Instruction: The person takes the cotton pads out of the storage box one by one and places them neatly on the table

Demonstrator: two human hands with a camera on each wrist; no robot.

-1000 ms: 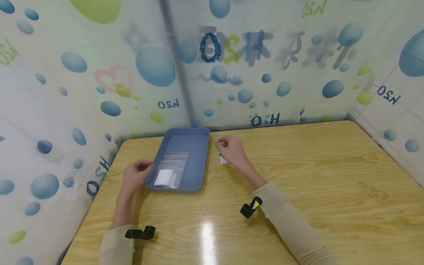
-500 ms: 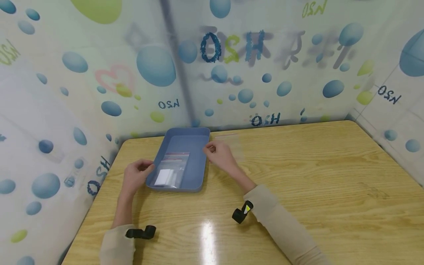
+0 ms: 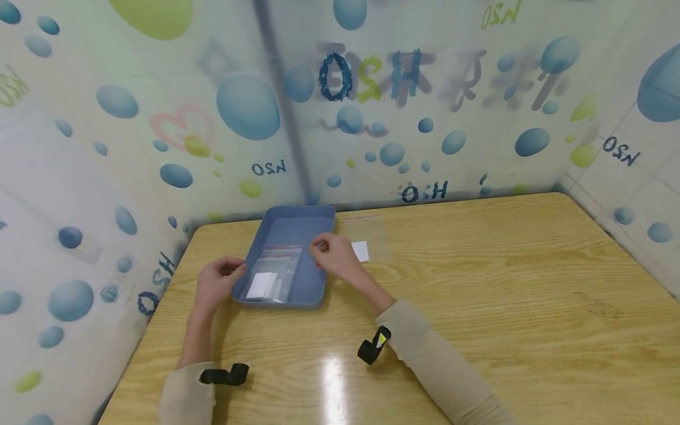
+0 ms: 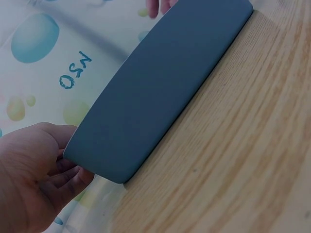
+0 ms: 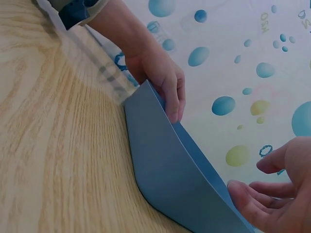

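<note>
My left hand (image 3: 218,281) pinches the left rim of a blue-grey plastic tray (image 3: 313,295). In the right wrist view its fingers reach over that rim. Overlapping clear zip-lock bags (image 3: 285,271) with red seal lines and white pieces inside lie in the tray. My right hand (image 3: 336,257) hovers over the tray's right side, fingers loosely bent. The right wrist view shows its thumb apart from its fingers, with nothing seen between them. Just right of the tray, another clear zip-lock bag (image 3: 378,233) with a white card (image 3: 360,251) lies flat, partly behind the right hand.
A wooden table (image 3: 478,295) carries everything. Behind it and to the left stand pale curtains (image 3: 467,106) printed with bubbles and letters, close to the tray's far end.
My right hand has moved left from above the zip-lock bag on the table to over the tray's right side, uncovering the white card. My left hand and the tray have stayed put.
</note>
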